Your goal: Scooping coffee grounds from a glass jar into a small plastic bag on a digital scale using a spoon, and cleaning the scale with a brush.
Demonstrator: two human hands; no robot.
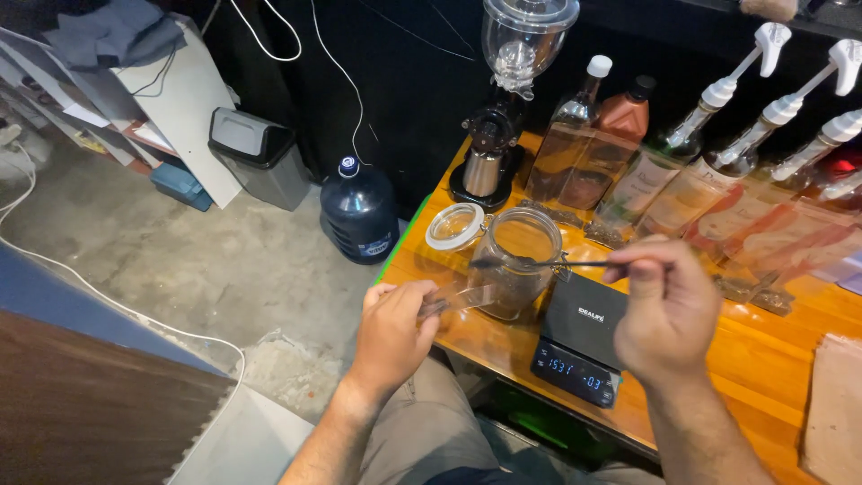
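Nearest the camera, the left hand (392,334) is closed around a small clear cup (458,301), pinching it between thumb and fingers and holding it tilted just in front of the jar (518,262), at the table (772,359) edge. The right hand (664,307) is curled shut on the handle of a thin dark spoon (530,263), gripped between thumb and fingertips; the spoon lies level across the jar's open mouth, its bowl over the left side of the opening. Between the hands, a black scale (582,337) sits on the wooden table with its lit display facing the person; the right hand hovers above it. The jar is clear glass, upright, just left of the scale, with dark contents in its lower part and its hinged lid (454,225) swung open to the left. Behind the jar stands a grinder (507,108) with a clear hopper on a black base. To its right runs a row of bottles (620,148), some capped, some with white pump tops. On the floor beyond the table corner stands a dark blue water jug (359,213), and farther left a grey bin (259,157).
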